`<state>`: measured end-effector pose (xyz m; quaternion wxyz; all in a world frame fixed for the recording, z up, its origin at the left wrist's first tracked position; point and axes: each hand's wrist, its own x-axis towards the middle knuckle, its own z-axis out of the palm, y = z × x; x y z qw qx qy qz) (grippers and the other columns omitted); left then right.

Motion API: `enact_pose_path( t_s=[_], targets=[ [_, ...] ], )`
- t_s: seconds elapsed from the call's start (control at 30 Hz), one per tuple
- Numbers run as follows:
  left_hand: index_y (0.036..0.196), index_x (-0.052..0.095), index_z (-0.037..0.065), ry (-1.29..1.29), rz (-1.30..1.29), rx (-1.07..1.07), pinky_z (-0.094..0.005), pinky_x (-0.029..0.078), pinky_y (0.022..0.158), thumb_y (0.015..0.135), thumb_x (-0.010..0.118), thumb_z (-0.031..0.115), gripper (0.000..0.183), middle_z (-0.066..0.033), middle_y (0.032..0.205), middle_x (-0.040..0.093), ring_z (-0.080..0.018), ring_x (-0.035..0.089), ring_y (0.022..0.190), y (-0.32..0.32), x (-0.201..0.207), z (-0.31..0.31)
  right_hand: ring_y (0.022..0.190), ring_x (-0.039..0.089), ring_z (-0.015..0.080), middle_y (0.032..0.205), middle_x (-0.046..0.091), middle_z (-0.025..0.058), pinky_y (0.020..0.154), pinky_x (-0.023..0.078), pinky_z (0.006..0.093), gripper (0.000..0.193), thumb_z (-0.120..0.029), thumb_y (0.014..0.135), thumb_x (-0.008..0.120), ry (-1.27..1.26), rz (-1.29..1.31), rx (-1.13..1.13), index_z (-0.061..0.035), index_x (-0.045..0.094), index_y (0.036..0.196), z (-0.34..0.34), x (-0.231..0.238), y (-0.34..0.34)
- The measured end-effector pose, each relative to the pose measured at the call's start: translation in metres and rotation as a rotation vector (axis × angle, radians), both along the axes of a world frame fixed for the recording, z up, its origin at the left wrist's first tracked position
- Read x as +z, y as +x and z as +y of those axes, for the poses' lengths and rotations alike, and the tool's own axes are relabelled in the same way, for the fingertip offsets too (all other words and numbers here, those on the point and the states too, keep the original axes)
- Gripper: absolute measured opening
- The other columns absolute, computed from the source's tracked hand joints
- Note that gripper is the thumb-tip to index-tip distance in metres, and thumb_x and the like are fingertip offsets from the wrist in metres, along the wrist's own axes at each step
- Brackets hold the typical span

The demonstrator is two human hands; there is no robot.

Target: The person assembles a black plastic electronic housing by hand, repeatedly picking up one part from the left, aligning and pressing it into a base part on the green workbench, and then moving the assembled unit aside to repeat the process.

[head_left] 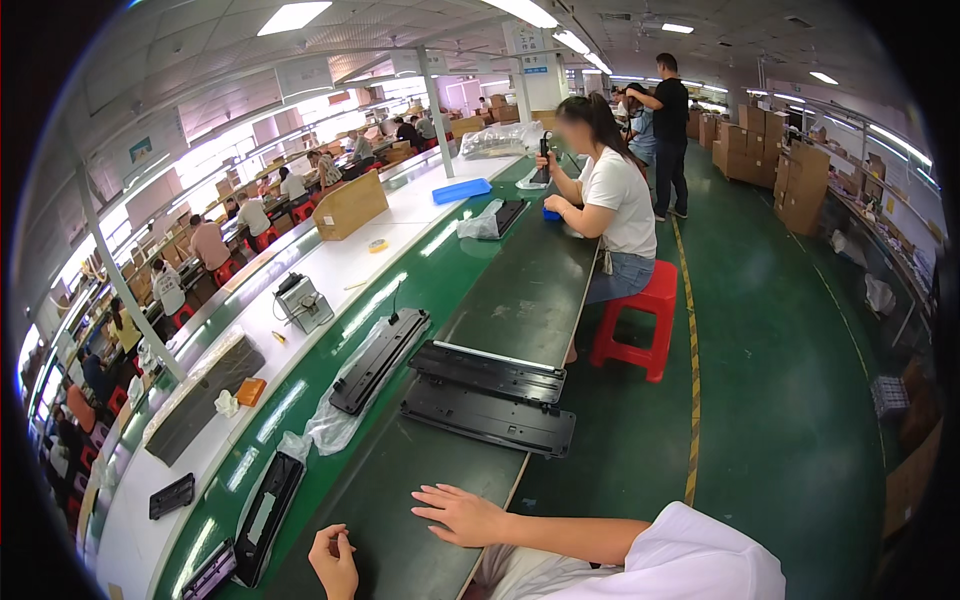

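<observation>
My right hand [465,513] rests flat on the dark green bench top [385,505], fingers stretched out and holding nothing. To its left, low in the view, my left hand [333,562] is loosely curled, with no object visible in it. Beyond my right hand, two long black plastic housings lie side by side across the bench: the nearer housing [490,418] and the farther housing [487,372]. Neither hand touches them. On the green belt to the left sits another black housing [380,360] on clear plastic wrap [335,425]. A wrapped black unit [270,515] lies nearer to me.
A co-worker [615,195] sits farther along the bench on a red stool [640,320], holding a dark tool. Across the belt, a white shelf [225,425] carries a grey foam block [205,395], an orange box [250,391] and a small grey device [303,303].
</observation>
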<state>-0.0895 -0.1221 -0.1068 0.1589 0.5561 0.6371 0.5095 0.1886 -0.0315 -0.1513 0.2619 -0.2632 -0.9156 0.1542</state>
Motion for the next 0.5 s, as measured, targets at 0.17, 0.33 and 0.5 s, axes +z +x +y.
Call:
enact_pose_path(
  t_s=[0.17,0.33,0.5],
  targets=[
    [0.107,0.069,-0.003,-0.014,-0.045,0.007,-0.0240,0.052,0.062,0.100,0.058,0.001,0.013,-0.0063,0.091,0.068,-0.0094,0.061,0.066,-0.002,-0.002,-0.004,0.149,0.039,0.0328,0.157,0.046,0.0169,0.125,0.030,0.0448,0.049,-0.025,0.097,0.062,0.016,0.008,-0.007,-0.0059,0.058,0.142,-0.005,0.003,-0.001],
    [0.106,0.070,-0.003,-0.074,-0.048,-0.035,-0.0240,0.053,0.062,0.100,0.059,0.001,0.013,-0.0064,0.088,0.069,-0.0092,0.063,0.068,0.002,-0.010,-0.001,0.148,0.041,0.0336,0.155,0.048,0.0175,0.124,0.031,0.0459,0.048,-0.024,0.096,0.064,0.000,0.029,-0.023,-0.0061,0.059,0.141,-0.006,0.003,0.001],
    [0.103,0.073,-0.001,-0.084,-0.057,-0.001,-0.0266,0.054,0.067,0.096,0.065,0.002,0.011,-0.0076,0.089,0.073,-0.0122,0.066,0.072,0.002,-0.008,-0.017,0.141,0.048,0.0376,0.149,0.053,0.0212,0.118,0.039,0.0478,0.046,-0.021,0.090,0.070,-0.053,0.028,0.154,-0.0044,0.065,0.133,0.008,0.010,-0.028]
  ],
)
